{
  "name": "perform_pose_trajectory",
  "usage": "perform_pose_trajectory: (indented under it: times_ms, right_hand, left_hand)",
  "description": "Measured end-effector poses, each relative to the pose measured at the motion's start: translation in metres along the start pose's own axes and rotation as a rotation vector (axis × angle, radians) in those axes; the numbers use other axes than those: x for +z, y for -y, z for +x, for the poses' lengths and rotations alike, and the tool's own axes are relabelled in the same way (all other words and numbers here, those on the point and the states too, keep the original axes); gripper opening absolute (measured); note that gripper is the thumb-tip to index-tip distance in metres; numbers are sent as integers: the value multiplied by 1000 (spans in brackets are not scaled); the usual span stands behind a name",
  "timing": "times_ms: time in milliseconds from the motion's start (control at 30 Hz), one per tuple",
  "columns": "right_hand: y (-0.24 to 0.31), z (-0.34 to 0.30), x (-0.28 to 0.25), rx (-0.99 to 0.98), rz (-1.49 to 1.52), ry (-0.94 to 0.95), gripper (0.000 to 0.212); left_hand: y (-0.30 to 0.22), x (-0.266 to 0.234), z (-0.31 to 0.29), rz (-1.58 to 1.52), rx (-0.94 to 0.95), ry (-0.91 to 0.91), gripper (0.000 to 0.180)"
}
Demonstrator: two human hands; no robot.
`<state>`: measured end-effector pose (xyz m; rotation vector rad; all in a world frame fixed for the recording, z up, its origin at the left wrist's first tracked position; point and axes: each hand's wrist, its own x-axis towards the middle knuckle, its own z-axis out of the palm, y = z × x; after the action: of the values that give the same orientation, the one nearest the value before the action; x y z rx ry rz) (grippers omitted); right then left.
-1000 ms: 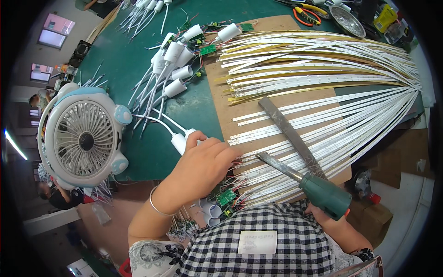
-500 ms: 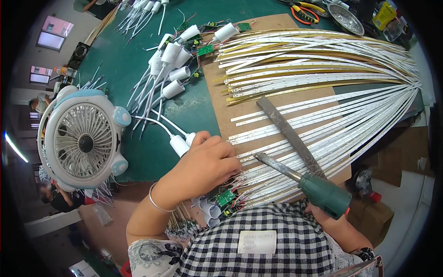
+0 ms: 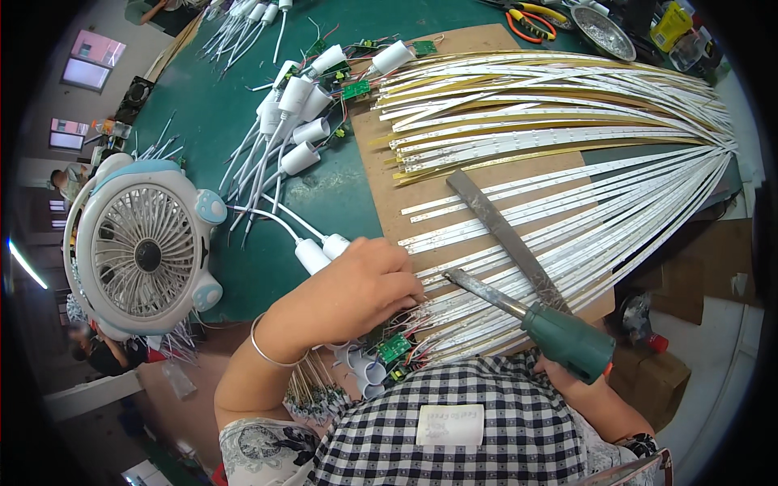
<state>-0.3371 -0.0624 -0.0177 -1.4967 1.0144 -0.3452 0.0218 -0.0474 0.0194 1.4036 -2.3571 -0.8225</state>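
My left hand (image 3: 365, 279) bends down over the ends of the white LED strips (image 3: 502, 212), its fingers pinched together. Whatever lies between the fingertips is hidden. White lamp caps (image 3: 312, 256) with cables stick out beside its knuckles. Just below the hand is a green circuit board (image 3: 395, 348) with thin red wires. My right hand (image 3: 555, 374), mostly hidden, grips a soldering iron (image 3: 567, 340) with a thick green handle. The iron's metal tip points left, above the strips and close to my left fingertips. A dark flat metal bar (image 3: 509, 239) lies slantwise across the strips.
A blue-and-white fan (image 3: 146, 251) stands at the left. Several wired lamp caps (image 3: 300, 158) lie on the green table (image 3: 340, 194), beside brown cardboard (image 3: 373, 158). Pliers (image 3: 531, 23) and a metal dish (image 3: 603, 34) sit at the far right. Two people are in the left background.
My left hand has tipped slightly, its raised index finger now lowered, and the forearm has shifted a little left. The soldering iron stays almost in place. The whole view has moved slightly.
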Motion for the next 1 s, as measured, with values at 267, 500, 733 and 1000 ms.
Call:
perform_pose_trajectory:
  times_ms: [267,500,733,1000]
  right_hand:
    - [-5,0,-1,-46,-49,4,36]
    - [-4,5,-5,-211,-177,63,40]
    - [-4,5,-3,-213,-108,29,40]
    - [-3,7,-6,-240,-204,70,41]
  left_hand:
    - [0,6,1,141,9,-59,17]
    - [-4,24,-3,269,-19,-200,16]
    - [-4,14,-4,153,-112,-91,16]
    - [2,6,2,22,-90,-32,11]
